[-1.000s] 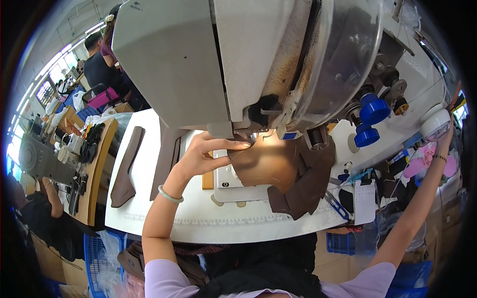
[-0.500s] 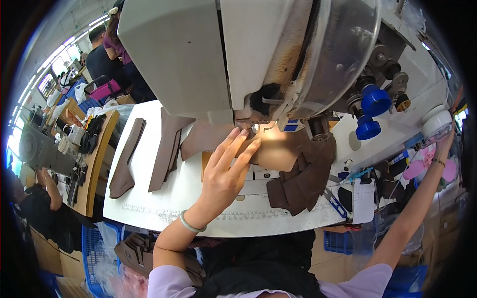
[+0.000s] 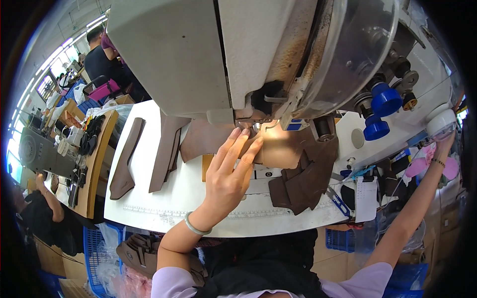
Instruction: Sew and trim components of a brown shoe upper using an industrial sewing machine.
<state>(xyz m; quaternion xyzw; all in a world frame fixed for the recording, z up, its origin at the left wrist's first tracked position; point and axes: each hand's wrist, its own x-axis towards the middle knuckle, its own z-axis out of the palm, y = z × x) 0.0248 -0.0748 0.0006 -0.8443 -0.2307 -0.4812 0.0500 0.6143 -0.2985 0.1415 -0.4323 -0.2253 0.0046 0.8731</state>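
My left hand [image 3: 229, 171] lies with its fingers stretched out on a brown leather piece [image 3: 198, 140] under the sewing machine [image 3: 171, 54]. Its fingertips rest close to the needle area, where a lamp lights the leather. Right of these fingers, a stack of dark brown leather pieces [image 3: 298, 186] spreads over the white table [image 3: 184, 198]. Far out to the right, my right hand [image 3: 444, 144] reaches up to the machine's white handwheel [image 3: 441, 123] and grips it; its fingers are partly hidden by the wheel.
Left of the machine lie a long brown strip [image 3: 130, 156] and several stacked strips [image 3: 166, 154]. Blue-handled snips [image 3: 339, 201] and a white paper card [image 3: 366, 199] sit by the table's right edge. A blue basket [image 3: 97, 253] stands below left. People work at the back left.
The view has shifted slightly, with the machine head appearing a little more to the left. My left hand stays on the leather and my right hand stays at the handwheel.
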